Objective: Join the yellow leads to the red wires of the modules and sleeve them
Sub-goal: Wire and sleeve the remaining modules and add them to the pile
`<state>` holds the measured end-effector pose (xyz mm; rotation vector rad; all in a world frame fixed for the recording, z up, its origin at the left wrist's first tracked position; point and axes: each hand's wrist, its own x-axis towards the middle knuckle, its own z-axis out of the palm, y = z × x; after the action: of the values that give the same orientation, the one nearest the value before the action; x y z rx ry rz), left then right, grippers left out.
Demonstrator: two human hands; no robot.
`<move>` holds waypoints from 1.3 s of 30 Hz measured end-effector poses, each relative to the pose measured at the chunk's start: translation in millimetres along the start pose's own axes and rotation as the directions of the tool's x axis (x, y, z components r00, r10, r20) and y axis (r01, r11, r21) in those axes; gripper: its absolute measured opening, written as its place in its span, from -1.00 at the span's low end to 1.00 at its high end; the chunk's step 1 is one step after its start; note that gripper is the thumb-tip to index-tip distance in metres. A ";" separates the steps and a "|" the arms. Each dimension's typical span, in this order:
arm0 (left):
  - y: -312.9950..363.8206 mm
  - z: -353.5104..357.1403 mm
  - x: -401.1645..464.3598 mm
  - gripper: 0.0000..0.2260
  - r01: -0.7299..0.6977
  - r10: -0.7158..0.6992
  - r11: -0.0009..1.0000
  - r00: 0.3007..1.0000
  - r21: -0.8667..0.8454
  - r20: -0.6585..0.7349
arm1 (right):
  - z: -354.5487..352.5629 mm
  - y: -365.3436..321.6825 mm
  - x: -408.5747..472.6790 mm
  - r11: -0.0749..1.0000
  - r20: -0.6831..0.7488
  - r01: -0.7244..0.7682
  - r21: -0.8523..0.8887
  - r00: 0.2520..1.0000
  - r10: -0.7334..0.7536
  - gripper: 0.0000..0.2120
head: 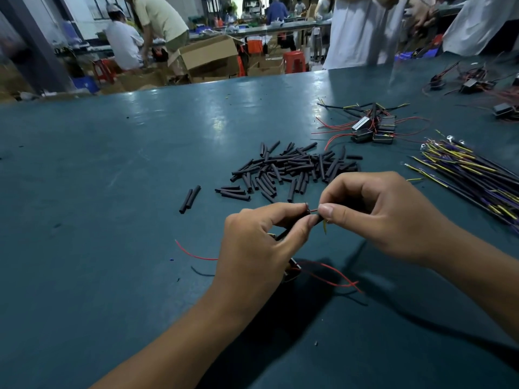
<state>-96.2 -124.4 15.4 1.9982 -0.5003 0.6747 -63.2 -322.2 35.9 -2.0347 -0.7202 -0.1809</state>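
Both hands are up close over the teal table (pixel 118 169). The left hand (pixel 261 242) pinches a thin red wire (pixel 314 210) and a black sleeve, the right hand (pixel 382 211) pinches the yellow lead (pixel 325 226) right at the join. One module (pixel 293 269) sits under the left wrist, red wires trailing. Behind: a heat-shrink tube pile (pixel 292 169), too many to count, a module cluster (pixel 373 129) and a yellow lead bundle (pixel 471 175).

Teal table (pixel 112 164) — sleeve pile (pixel 295 167), modules (pixel 373 130), lead bundle (pixel 471 172), perhaps scraps.
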 end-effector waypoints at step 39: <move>-3.3 -8.1 9.5 -0.86 -0.396 0.323 0.831 0.915 0.391 0.240 | 10.5 -17.3 -6.4 0.875 -0.131 0.207 -0.438 0.948 -0.291 -0.92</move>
<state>-89.0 -116.4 22.6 2.4200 -0.9114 0.9203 -79.6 -309.6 40.3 -2.2772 -0.8763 -0.7330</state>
